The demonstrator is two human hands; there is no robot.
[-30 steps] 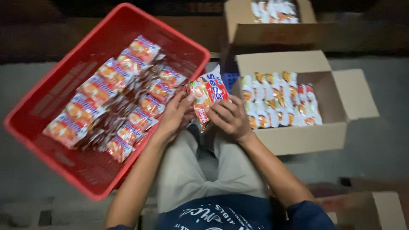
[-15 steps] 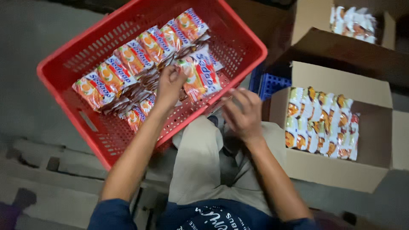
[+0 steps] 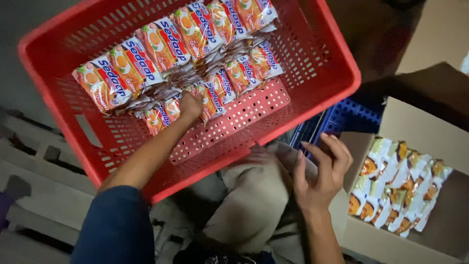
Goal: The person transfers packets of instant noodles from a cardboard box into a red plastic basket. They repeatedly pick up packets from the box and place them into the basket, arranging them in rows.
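Observation:
A red plastic crate [image 3: 337,58] sits in front of me, holding two rows of orange-and-white noodle packets [image 3: 161,46]. My left hand [image 3: 191,105] reaches into the crate and presses on a packet [image 3: 211,98] in the nearer row; its fingers are curled on it. My right hand [image 3: 322,171] hovers over my knee with fingers spread and nothing in it, beside an open cardboard box [image 3: 361,234] that holds several more packets [image 3: 400,186].
A blue plastic crate [image 3: 342,120] shows between the red crate and the cardboard box. Another brown carton [image 3: 435,34] lies at the upper right. Grey floor and pale boards [image 3: 29,161] lie to the left. My lap in beige trousers [image 3: 249,205] fills the bottom centre.
My left hand carried a packet from my lap into the red crate and set it in the nearer row. My right hand let go and opened. The view tilted toward the crate.

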